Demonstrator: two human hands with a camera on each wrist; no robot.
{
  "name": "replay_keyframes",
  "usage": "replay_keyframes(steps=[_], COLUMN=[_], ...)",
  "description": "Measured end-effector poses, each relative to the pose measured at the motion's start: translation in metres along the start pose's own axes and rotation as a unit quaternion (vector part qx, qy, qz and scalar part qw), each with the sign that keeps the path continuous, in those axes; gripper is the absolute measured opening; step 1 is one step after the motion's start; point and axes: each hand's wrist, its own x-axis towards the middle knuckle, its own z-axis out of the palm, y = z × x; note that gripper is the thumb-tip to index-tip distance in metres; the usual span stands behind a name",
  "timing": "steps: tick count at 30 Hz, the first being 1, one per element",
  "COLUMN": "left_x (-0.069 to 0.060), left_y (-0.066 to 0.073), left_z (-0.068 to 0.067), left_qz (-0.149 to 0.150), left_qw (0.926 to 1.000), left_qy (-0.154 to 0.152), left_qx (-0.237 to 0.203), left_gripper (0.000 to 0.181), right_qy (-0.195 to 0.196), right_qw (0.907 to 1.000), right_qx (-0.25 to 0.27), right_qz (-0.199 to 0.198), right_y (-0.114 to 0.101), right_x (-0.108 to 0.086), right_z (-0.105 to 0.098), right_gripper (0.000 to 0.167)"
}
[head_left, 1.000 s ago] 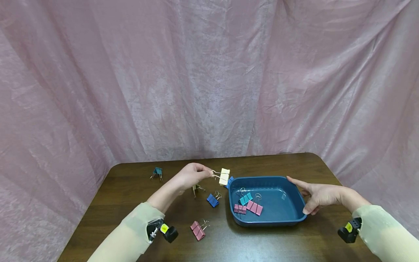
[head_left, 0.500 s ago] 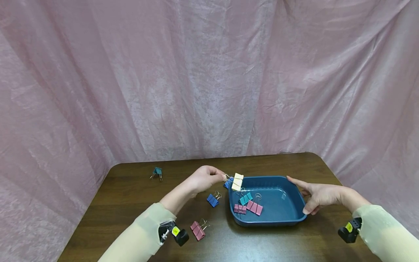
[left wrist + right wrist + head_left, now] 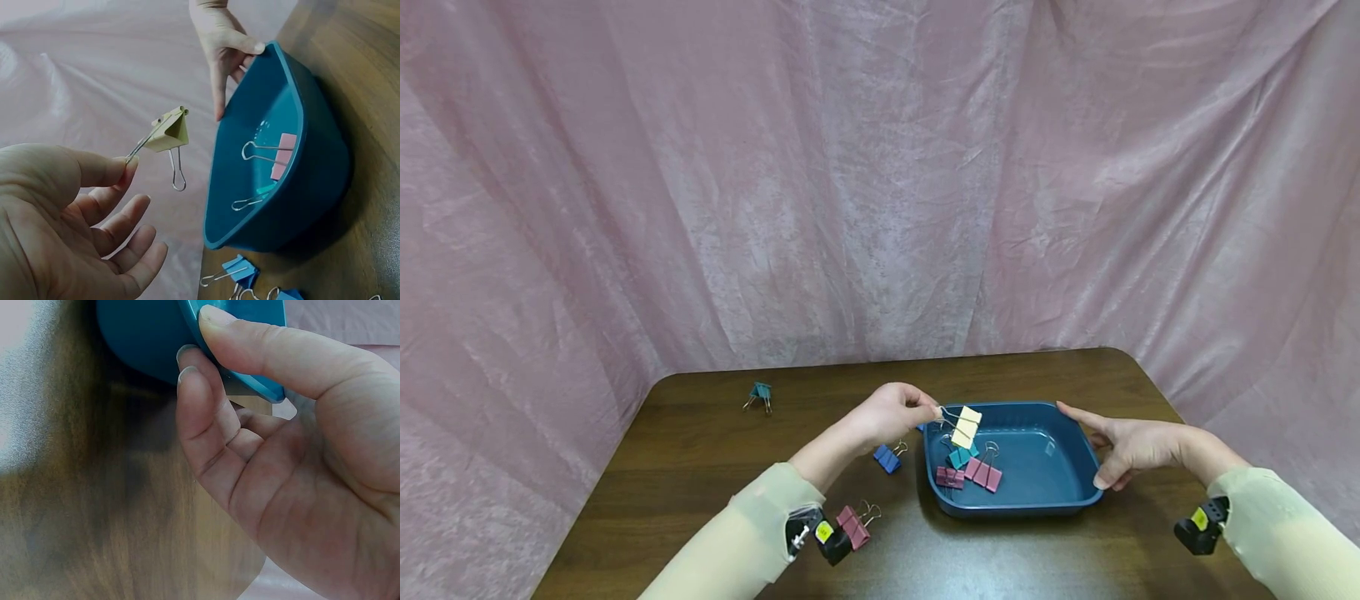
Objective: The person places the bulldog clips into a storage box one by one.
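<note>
My left hand [image 3: 897, 414] [image 3: 81, 219] pinches a wire handle of a pale yellow binder clip [image 3: 966, 427] [image 3: 170, 132] between thumb and forefinger. The clip hangs above the left part of a blue tray [image 3: 1045, 479] [image 3: 315, 181] [image 3: 140, 337], not touching it in the left wrist view. Inside the tray lie two pink clips [image 3: 983, 475] [image 3: 284, 156] and a teal clip [image 3: 960, 457], partly behind the yellow one. At the tray's right end my right hand [image 3: 1138, 446] [image 3: 300, 444] grips the rim, thumb on top and fingers bent against the outer wall.
Left of the tray on the wooden table [image 3: 692, 467] lie a blue clip [image 3: 887, 459] and, nearer the front, a pink clip [image 3: 853, 528]. Another blue clip [image 3: 240, 270] is beside the tray's left end. A teal clip [image 3: 762, 391] stands at the back left. A pink curtain [image 3: 850, 183] hangs behind.
My left hand has carried the yellow clip rightward, from left of the tray to over its inside. The right hand and the tray have stayed put.
</note>
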Motion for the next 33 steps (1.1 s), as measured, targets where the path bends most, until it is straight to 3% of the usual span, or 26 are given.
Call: replay_keyframes(steps=[16, 23, 33], left_x=[0.005, 0.007, 0.007], left_y=[0.003, 0.003, 0.001], left_z=[0.02, 0.028, 0.04], left_qz=[0.009, 0.006, 0.023], left_qw=[0.9946, 0.9938, 0.9897], left_qy=[-0.026, -0.038, -0.039], left_qx=[0.1, 0.104, 0.135], left_gripper=[0.019, 0.02, 0.017], right_qy=[0.002, -0.002, -0.004], right_qw=[1.0, 1.0, 1.0], right_qx=[0.006, 0.009, 0.007], right_qz=[0.001, 0.0, -0.001], right_y=[0.002, 0.002, -0.002], right_x=[0.001, 0.001, 0.001], right_z=[0.001, 0.0, 0.002], right_gripper=[0.126, 0.126, 0.127])
